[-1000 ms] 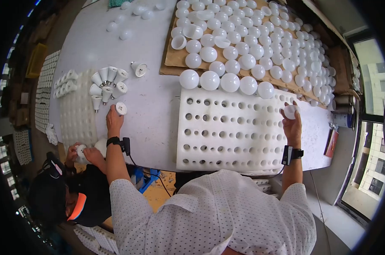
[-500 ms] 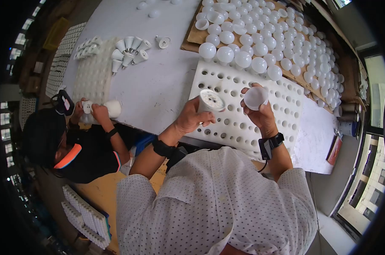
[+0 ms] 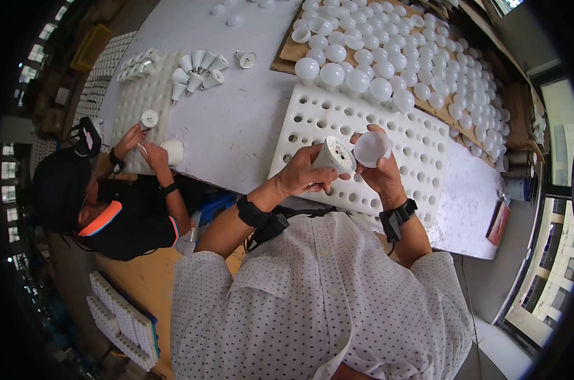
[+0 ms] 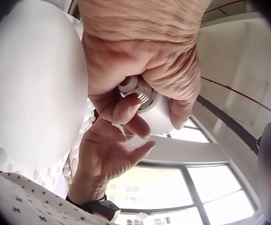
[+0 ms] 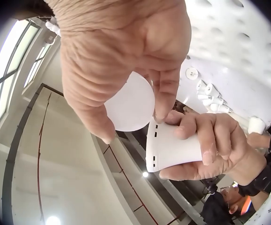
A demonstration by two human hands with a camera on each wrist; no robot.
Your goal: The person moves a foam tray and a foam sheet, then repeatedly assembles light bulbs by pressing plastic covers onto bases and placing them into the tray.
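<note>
The left hand (image 3: 296,172) has a white bulb base (image 3: 328,163) gripped over the middle of the foam board (image 3: 423,142). It's kinda cone-shaped, with a ribbed metal screw end tucked in among the fingers and little dark slots round the wide rim. It's tipped over, wide end up and angled toward the board's right side, showing a pale disc with dark specks. The right hand (image 3: 384,178) holds a milky white dome cover (image 3: 372,149), basically a hollow cup, mouth up, also over the board but further right. Rims are super close; can't tell if they touch.
</note>
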